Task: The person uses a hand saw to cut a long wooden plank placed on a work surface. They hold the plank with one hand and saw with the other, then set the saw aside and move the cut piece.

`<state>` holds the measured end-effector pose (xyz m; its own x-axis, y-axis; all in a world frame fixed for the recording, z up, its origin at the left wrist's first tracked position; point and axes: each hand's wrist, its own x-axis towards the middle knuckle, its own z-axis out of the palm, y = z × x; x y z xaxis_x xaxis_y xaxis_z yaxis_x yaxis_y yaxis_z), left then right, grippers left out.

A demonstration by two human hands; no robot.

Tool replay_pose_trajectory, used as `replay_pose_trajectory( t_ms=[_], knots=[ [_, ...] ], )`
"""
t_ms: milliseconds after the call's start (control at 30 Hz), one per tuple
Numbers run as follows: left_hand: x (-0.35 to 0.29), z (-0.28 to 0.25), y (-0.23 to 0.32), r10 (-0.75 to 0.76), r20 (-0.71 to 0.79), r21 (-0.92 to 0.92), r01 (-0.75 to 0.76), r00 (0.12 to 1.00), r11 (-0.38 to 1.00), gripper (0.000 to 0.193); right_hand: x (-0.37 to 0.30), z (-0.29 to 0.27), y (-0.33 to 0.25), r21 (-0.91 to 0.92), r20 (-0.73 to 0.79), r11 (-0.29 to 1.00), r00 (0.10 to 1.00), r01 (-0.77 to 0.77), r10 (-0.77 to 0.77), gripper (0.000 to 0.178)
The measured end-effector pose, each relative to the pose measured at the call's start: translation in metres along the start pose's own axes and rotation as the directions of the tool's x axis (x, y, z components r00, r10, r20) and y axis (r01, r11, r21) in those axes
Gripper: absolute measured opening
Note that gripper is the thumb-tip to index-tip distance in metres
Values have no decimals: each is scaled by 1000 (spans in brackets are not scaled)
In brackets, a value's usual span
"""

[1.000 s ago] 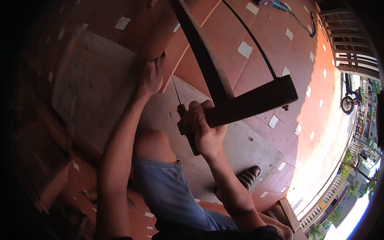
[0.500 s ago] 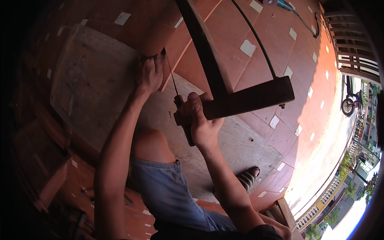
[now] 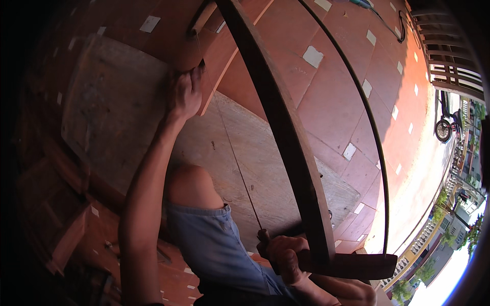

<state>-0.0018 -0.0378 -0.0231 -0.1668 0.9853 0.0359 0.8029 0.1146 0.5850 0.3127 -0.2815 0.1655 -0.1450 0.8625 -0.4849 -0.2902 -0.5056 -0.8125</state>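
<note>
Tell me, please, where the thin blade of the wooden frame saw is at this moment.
In the head view the thin blade runs down the middle over the grey board, from beside the left hand at the top to the right hand, left of the saw's dark centre bar.

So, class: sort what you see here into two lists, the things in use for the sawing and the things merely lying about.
In use:
- wooden frame saw
- its thin blade
- right hand gripping the saw's end
- left hand steadying the reddish wooden strip
- grey board underneath

Lying about:
- parked motorbike
- cable on the tiled floor
- railing
</note>
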Motion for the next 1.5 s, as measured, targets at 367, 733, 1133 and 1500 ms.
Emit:
replay_pose_trajectory(
  t_ms=[367,733,1133,1500],
  knots=[
    [7,-2,0,3,38,-142,2,999,990,49,199,92,-1,31,-44,975,975,219,-217,30],
    [-3,-11,7,-146,39,-30,147,989,989,55,51,16,-8,-97,136,985,982,141,-127,28],
    [3,1,-14,69,-128,-176,-92,989,980,54,132,72,-22,-217,-70,964,982,155,-174,29],
    [-9,-2,-16,-59,10,-103,60,998,993,48,126,64,-18,-46,68,993,993,104,-101,29]
  ],
)
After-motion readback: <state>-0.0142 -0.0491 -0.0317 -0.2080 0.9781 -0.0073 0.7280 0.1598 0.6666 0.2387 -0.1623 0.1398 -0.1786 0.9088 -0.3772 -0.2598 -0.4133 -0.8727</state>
